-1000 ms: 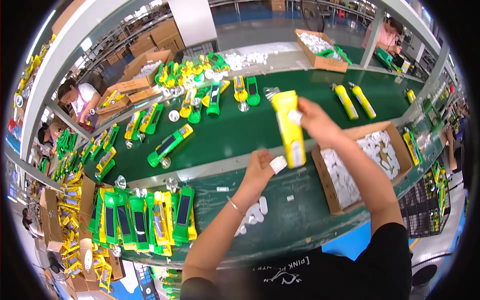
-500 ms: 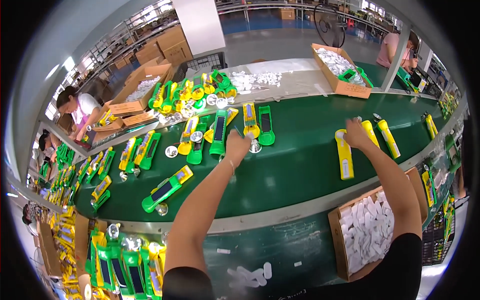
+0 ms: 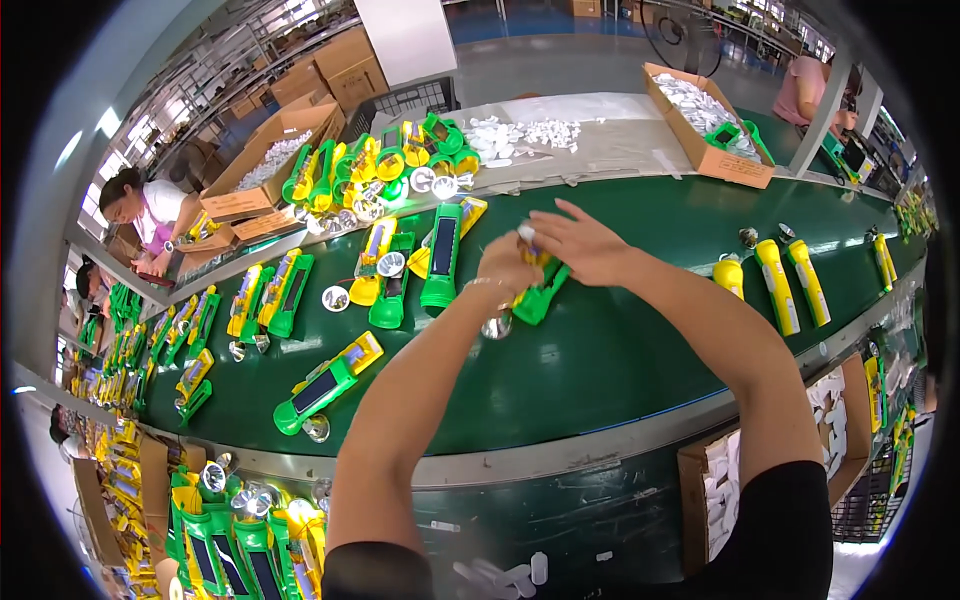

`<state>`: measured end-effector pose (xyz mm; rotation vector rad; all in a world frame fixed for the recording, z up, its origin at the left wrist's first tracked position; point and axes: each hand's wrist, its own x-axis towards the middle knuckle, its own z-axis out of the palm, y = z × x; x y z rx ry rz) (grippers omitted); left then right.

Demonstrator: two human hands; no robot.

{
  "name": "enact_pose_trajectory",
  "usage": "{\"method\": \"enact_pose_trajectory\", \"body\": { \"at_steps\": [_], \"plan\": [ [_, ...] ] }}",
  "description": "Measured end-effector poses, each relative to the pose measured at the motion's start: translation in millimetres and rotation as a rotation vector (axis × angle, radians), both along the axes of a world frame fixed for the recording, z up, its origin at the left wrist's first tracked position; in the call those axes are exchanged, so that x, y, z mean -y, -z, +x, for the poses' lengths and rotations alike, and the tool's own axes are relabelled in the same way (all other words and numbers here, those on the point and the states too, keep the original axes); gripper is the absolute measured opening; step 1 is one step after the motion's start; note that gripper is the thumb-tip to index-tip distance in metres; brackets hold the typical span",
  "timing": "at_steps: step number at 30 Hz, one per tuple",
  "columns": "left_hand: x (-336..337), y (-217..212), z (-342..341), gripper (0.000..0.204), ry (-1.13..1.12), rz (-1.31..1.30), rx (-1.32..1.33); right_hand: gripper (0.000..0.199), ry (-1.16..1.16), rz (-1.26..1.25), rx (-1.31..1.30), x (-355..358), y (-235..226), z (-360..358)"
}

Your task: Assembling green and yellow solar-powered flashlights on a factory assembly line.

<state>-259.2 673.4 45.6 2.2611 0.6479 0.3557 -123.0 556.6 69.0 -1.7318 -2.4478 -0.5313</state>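
My left hand (image 3: 508, 264) is closed around a yellow flashlight half (image 3: 537, 254), mostly hidden by the fingers. Beneath it a green flashlight half (image 3: 540, 298) slants on the belt, with a round silver reflector (image 3: 496, 326) by my wrist. From the right, my right hand (image 3: 585, 246) reaches over; its fingertips meet a small white part (image 3: 526, 232) at the top of the yellow half, its index finger raised. Motion blurs the contact. Left of my hands stands a green half with a dark panel (image 3: 441, 255). A yellow flashlight (image 3: 729, 275) lies behind my right forearm.
The green belt (image 3: 620, 350) crosses before me, with more yellow flashlights (image 3: 777, 288) at right. Cartons of white parts stand at the far right (image 3: 735, 172) and near right (image 3: 692, 480). Flashlight halves (image 3: 240, 555) crowd the lower left. Co-workers (image 3: 150, 215) sit at both sides.
My right hand has let go of the yellow flashlight at right and swung left to meet my left hand. That flashlight now lies beside the others. The view has shifted slightly.
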Motion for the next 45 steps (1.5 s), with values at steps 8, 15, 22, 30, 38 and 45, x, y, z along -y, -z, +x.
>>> {"method": "enact_pose_trajectory", "body": {
  "at_steps": [8, 15, 22, 30, 38, 45],
  "plan": [
    [90.2, 6.9, -94.0, 0.073, 0.209, -0.335, 0.039, 0.049, 0.008, -0.283, 0.026, 114.7, -16.8, -90.6],
    [188.4, -74.2, -209.4, 0.023, -0.289, -0.185, 0.806, 0.045, 0.347, -0.081, -0.051, 177.0, -81.2, -143.1],
    [275.8, -16.7, -218.7, 0.043, 0.126, -1.638, 1.328, 0.048, 0.328, -0.233, -0.288, 193.4, -102.0, -270.4],
    [283.2, 20.4, -261.8, 0.041, -0.123, -1.759, 1.154, 0.051, 0.308, -0.362, -0.509, 209.2, -60.9, -321.9],
    [282.6, 18.7, -289.8, 0.042, -0.116, -1.608, 1.086, 0.052, 0.311, -0.266, -0.746, 218.6, -28.7, -328.3],
    [282.5, 33.4, -289.3, 0.044, -0.018, -1.709, 1.164, 0.046, 0.445, -0.099, -1.039, 229.5, 3.6, -322.6]
  ]
}}
